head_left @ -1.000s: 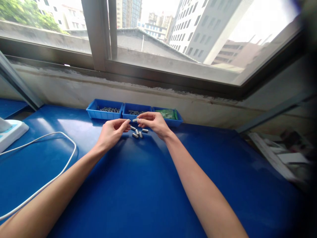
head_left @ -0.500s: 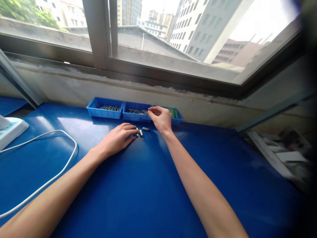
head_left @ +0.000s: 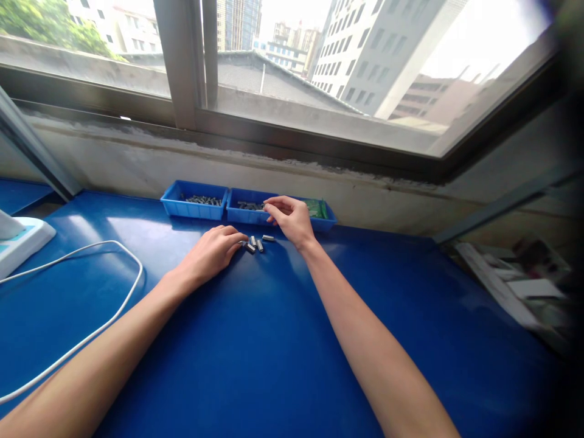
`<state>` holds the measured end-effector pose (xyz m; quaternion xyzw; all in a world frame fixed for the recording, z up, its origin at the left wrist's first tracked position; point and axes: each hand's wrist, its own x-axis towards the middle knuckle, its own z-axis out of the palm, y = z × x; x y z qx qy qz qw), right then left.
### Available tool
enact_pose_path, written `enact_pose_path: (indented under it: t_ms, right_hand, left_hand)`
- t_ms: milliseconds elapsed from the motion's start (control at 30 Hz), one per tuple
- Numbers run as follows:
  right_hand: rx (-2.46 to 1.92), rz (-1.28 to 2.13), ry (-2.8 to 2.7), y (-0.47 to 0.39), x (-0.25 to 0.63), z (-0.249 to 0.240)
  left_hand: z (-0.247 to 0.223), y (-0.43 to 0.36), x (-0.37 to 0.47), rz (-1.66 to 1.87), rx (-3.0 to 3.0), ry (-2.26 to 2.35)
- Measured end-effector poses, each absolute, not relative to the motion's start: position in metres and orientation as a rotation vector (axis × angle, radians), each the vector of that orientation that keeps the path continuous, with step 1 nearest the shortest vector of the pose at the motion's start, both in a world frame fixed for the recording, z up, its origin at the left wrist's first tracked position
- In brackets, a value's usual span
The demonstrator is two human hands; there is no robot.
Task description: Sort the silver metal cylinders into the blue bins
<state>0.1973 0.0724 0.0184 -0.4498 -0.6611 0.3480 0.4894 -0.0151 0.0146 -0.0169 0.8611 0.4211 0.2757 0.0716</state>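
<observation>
Several small black-and-silver rectangular parts (head_left: 260, 245) lie in a loose group on the blue tabletop. My left hand (head_left: 216, 250) rests at the left edge of that group, thumb and fingers drawn together, with a pale bit showing at the tips that is too small to name. Just in front of the middle blue bin (head_left: 244, 216), my right hand (head_left: 292, 220) holds a small rectangular part (head_left: 261, 210) in a pinch. Similar dark parts fill the bottom of this bin. The right hand partly covers the right blue bin (head_left: 325, 224), where green pieces (head_left: 316, 208) show.
A left blue bin (head_left: 194, 208) holds many small grey pieces. A white cable (head_left: 116, 313) loops over the left side of the blue table (head_left: 255, 365), near a white device (head_left: 27, 240). Behind the bins stand a low wall and a window (head_left: 283, 128).
My right hand has shifted slightly left and shows a small part at its fingertips. My left hand has drawn back a little to the left, uncovering more of the parts on the table.
</observation>
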Motion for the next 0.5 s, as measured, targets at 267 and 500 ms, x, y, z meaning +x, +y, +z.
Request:
enact_pose_path:
  t_ms: [267,500]
  right_hand:
    - [-1.071,0.887,-1.632,0.070,0.196,0.019]
    - [-1.037,0.979,-1.678,0.067,0.192,0.023]
  left_hand:
    - [-0.002,0.010,-0.004,1.279,2.015,1.276]
    - [0.002,0.005,0.001,1.264,1.784,1.267]
